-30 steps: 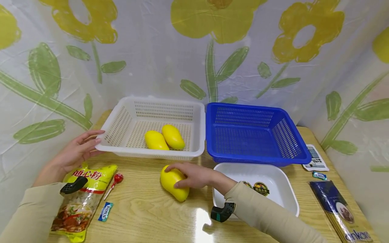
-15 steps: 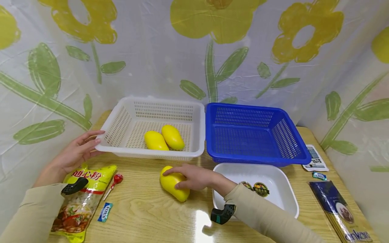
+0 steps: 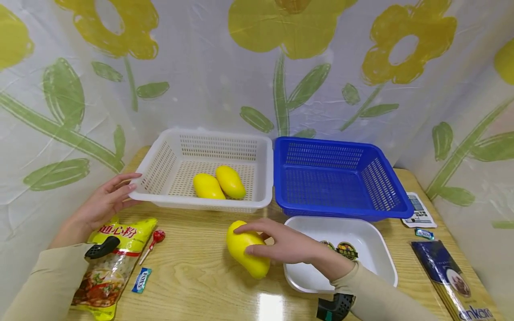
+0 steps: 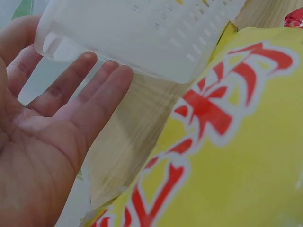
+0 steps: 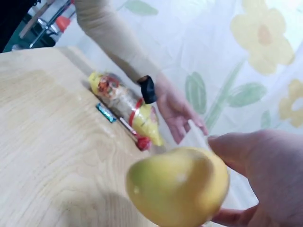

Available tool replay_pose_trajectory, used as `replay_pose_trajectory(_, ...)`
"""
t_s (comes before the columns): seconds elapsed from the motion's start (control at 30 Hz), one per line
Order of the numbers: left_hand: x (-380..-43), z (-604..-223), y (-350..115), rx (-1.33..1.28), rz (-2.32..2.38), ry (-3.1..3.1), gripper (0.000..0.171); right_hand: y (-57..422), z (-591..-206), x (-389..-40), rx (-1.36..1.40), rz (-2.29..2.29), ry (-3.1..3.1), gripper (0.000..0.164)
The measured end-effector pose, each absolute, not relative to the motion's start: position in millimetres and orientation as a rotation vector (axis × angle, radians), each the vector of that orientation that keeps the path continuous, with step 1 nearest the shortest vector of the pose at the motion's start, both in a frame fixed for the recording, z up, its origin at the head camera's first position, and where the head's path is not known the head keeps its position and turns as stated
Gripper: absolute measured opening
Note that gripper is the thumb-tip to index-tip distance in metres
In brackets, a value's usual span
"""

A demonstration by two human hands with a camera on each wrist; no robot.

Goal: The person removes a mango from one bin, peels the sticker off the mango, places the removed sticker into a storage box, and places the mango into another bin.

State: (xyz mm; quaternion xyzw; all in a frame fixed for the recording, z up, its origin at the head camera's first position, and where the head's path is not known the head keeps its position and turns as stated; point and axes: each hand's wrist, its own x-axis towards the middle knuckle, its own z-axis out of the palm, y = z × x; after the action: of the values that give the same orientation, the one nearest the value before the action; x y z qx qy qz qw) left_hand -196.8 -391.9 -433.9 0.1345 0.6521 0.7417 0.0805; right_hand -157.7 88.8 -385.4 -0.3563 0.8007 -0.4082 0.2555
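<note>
My right hand point(image 3: 285, 243) grips a yellow mango point(image 3: 246, 252), with its fingers and thumb on opposite sides of the fruit. In the right wrist view that mango point(image 5: 177, 187) fills the lower middle, above the wooden table. At the front left corner of a white slotted basket point(image 3: 201, 202), my left hand point(image 3: 105, 199) touches the rim with extended fingers. The left wrist view shows this hand point(image 4: 52, 118) with its fingers spread against the basket's corner point(image 4: 118, 40). Two more mangoes point(image 3: 209, 186) lie side by side inside the white basket.
A blue basket point(image 3: 341, 213) stands right of the white one. In front of it sits a white tray point(image 3: 387, 258) with round stickers. A yellow food bag point(image 3: 108, 267), red lollipop point(image 3: 159, 236) and small packet point(image 3: 141, 280) lie left; a dark packet point(image 3: 445, 272) lies right.
The right hand and its mango have moved right and nearer to me, and the fruit looks larger. The left hand keeps its place at the basket's corner.
</note>
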Motion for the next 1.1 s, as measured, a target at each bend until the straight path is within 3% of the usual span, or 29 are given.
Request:
replay_pose_trajectory(0.27,-196.8,-432.3,-391.0,0.295,2.199,2.042,0.034,114.6,-366.8,-160.5,-0.874,-1.342,2.317,0.04)
replay_pose_trajectory(0.5,-197.7,-433.9,-389.9,0.259,2.203,2.041,0.034,113.8,-339.9,-193.6,-0.725,-1.448,2.465,0.041)
replay_pose_trajectory(0.83,-199.0,-434.4,-392.3,0.32,2.209,1.994,0.035,73.9,-342.5,-274.7,-0.758,-1.434,2.543,0.042)
replay_pose_trajectory(1.1,-200.1,-434.4,-393.9,0.313,2.185,2.016,0.035,31.3,-350.2,-300.4,-0.814,-0.98,2.747,0.041)
